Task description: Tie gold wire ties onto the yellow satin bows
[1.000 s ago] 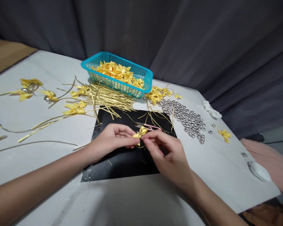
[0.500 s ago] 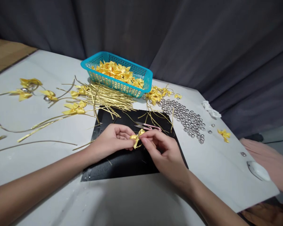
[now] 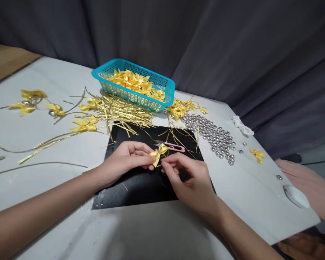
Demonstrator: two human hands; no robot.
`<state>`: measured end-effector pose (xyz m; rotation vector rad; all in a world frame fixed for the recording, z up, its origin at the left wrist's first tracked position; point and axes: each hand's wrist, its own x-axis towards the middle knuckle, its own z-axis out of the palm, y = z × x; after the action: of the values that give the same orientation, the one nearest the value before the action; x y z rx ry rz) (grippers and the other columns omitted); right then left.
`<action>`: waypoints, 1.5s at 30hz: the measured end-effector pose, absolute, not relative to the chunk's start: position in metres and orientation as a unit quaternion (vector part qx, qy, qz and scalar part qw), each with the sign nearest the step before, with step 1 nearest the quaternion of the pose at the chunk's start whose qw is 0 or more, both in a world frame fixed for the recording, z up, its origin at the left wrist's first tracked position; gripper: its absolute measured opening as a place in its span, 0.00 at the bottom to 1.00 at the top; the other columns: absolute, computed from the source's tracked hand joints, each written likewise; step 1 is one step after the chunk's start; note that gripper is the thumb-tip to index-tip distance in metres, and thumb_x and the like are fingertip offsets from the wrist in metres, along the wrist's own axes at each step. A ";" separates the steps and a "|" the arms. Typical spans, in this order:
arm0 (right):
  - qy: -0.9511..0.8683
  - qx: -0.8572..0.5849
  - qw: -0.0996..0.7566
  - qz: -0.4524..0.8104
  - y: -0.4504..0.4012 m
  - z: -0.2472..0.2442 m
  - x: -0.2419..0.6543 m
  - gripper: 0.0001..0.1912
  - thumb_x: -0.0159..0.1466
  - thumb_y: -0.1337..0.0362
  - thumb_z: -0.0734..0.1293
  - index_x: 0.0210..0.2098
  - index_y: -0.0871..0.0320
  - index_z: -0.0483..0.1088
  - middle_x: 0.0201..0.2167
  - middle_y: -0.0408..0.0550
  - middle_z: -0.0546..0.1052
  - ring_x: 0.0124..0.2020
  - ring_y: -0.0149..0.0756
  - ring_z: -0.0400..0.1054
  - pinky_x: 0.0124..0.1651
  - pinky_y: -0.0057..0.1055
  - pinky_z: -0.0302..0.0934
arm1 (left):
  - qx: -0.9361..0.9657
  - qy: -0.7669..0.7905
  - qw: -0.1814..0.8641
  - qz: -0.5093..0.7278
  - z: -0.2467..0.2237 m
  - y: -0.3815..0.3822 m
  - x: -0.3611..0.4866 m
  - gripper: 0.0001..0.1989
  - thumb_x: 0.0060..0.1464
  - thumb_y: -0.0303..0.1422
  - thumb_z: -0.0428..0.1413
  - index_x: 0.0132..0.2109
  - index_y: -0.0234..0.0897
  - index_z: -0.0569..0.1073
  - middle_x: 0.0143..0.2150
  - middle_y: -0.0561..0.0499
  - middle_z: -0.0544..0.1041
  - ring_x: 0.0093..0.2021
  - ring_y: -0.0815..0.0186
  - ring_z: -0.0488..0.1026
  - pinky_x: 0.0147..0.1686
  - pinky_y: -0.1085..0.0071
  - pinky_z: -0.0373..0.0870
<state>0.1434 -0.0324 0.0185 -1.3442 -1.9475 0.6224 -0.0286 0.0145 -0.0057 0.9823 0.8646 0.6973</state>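
While the left hand (image 3: 128, 159) pinches the yellow bow (image 3: 161, 149) above the black mat (image 3: 148, 189), the right hand (image 3: 191, 173) — fingers closed, apparently on gold cord (image 3: 159, 166) — seems to be working that cord behind the bow, which next calls for a steady left pinch.

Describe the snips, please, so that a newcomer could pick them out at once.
On the white table, find the black mat. Toward its far side, just beyond the bow held in the left hand, lie the snips. Their pink handle and pointed metal blades set them apart from the gold cords nearby.
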 end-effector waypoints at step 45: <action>-0.614 -0.571 0.390 0.381 -0.033 0.020 0.133 0.06 0.57 0.65 0.62 0.25 0.60 0.66 0.18 0.41 0.65 0.17 0.23 0.57 0.19 0.20 0.56 | 0.443 0.362 0.758 0.313 -0.006 0.016 -0.030 0.03 0.42 0.29 0.63 0.28 0.34 0.76 0.20 0.54 0.77 0.21 0.75 0.70 0.25 0.81 0.65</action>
<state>0.1330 -0.0329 0.0197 -1.4513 -1.5601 0.9687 -0.0301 0.0156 -0.0062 0.9647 0.7890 0.6828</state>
